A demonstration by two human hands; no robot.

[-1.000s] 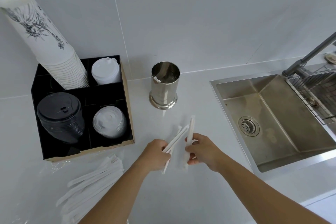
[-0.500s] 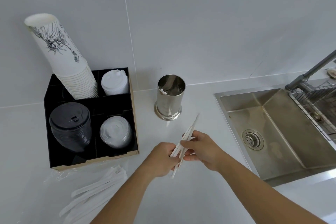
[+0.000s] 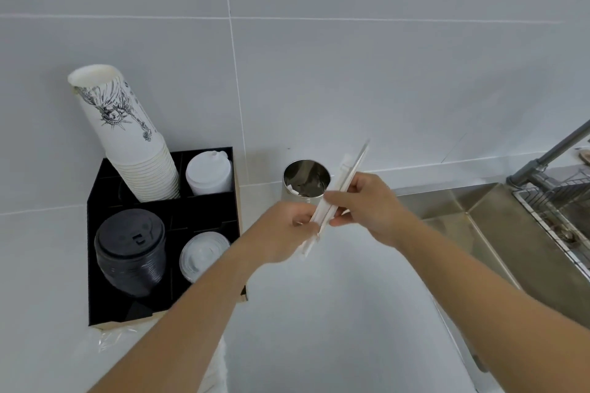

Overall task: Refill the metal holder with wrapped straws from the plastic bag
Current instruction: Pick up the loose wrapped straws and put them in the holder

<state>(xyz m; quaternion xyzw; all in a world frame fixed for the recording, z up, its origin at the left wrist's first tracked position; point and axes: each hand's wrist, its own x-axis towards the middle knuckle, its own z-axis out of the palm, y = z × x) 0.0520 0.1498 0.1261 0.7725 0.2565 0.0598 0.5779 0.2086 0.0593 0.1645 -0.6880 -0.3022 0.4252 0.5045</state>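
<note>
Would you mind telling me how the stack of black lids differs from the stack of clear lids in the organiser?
The black lids are opaque and dark; the clear lids are see-through and pale. The black stack looks wider and taller than the clear one. The black stack sits in the front left compartment, the clear stack in the one to its right. Both are round lids stacked in the black organiser.

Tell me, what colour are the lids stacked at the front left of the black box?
Black, a stack of lids in the organiser's front-left compartment, seen in the head view.

One metal holder (image 3: 306, 180); one small bundle of wrapped straws (image 3: 337, 198), number unclear; two hands; one black organizer (image 3: 204, 220); one cup stack (image 3: 127, 137); three lid stacks; one sink (image 3: 498, 233).
</note>
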